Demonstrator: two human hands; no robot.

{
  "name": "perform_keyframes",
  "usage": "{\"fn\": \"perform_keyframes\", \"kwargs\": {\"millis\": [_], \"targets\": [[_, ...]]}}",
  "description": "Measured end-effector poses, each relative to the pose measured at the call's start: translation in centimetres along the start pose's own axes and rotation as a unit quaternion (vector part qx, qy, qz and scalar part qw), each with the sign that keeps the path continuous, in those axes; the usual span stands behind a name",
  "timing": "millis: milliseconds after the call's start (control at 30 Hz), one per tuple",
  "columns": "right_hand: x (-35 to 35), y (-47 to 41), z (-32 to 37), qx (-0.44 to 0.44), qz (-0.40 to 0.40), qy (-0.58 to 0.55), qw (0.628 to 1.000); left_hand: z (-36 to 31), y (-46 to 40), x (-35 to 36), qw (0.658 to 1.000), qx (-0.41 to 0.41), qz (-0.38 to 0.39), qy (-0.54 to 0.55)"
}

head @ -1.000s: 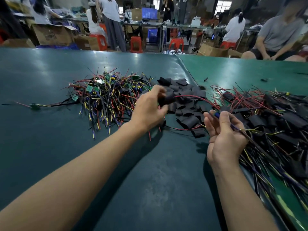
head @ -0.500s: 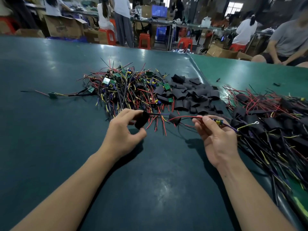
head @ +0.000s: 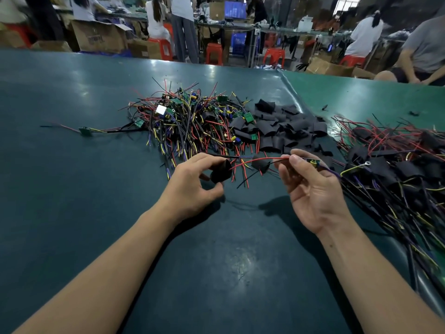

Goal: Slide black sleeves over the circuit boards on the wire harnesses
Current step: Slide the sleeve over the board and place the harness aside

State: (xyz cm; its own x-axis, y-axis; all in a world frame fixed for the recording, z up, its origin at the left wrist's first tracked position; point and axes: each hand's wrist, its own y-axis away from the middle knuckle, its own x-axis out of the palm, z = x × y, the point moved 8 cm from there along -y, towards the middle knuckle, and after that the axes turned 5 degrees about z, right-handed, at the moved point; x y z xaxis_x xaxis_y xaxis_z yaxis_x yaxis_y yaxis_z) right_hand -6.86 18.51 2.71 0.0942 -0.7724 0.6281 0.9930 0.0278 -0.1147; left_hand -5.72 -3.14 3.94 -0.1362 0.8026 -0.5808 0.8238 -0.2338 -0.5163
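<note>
We can't read any text. The cardboard box at upper left of the frame carries a dark printed block like a barcode, with characters too blurred to make out. The blue screen at top centre shows light marks, also unreadable. We see nothing legible on the circuit boards.

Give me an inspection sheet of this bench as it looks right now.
Surface: green mat, glare patches.
Job's things: bare harness pile; loose sleeves; sleeved pile.
Clutter: stray harness lying apart.
Hands: left hand pinches a black sleeve; right hand pinches a wire by its circuit board.
Cables: red wire spans between the hands.
Surroundings: cardboard boxes, red stools, seated workers.
</note>
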Motion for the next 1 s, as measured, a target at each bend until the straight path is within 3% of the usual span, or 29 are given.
{"fn": "perform_keyframes", "kwargs": {"millis": [333,1000], "targets": [[-0.30,-0.02,0.33,-0.022,-0.047,-0.041,0.998,-0.19,0.04,0.69,0.999,-0.001,0.033,0.022],[-0.11,-0.36,0.20,-0.017,-0.017,0.011,1.000,0.13,0.02,-0.20,1.000,-0.016,-0.022,0.008]]}}
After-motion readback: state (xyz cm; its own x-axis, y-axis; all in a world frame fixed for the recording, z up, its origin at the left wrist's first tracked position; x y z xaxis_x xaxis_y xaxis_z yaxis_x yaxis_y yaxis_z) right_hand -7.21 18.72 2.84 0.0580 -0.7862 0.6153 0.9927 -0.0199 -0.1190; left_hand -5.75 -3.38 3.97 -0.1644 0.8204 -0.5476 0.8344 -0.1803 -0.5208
